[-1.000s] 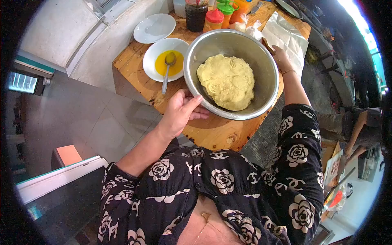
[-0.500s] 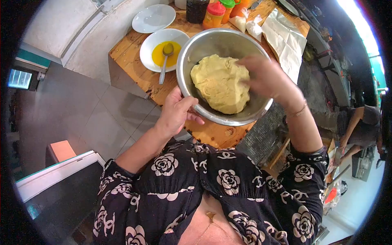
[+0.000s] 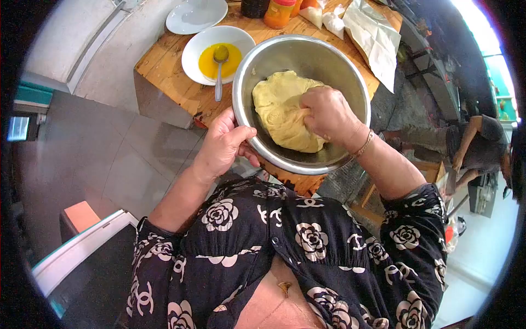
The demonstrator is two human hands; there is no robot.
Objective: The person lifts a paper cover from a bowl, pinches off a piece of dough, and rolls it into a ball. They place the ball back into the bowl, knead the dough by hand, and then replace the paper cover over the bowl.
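A lump of yellow dough [image 3: 279, 107] lies in a large steel bowl [image 3: 359, 82]. My right hand [image 3: 331, 115] is inside the bowl, its fingers curled into a fist and pressed on the dough's right side, gripping some of it. My left hand [image 3: 224, 145] holds the bowl's lower left rim, thumb on the outer edge and fingers underneath. Left of the bowl stands a white dish [image 3: 189, 57] of yellow liquid, with a metal spoon [image 3: 218, 88] resting in it.
On the wooden table [image 3: 159, 66] are a white plate [image 3: 195, 15], an orange bottle with a red lid [image 3: 279, 13], small bags of white powder [image 3: 334, 23] and a creased paper sheet [image 3: 375, 41]. Another person [image 3: 476, 142] is at the far right.
My right hand has moved down and left onto the dough and closed on it. My left hand keeps its hold on the rim. The view has shifted slightly.
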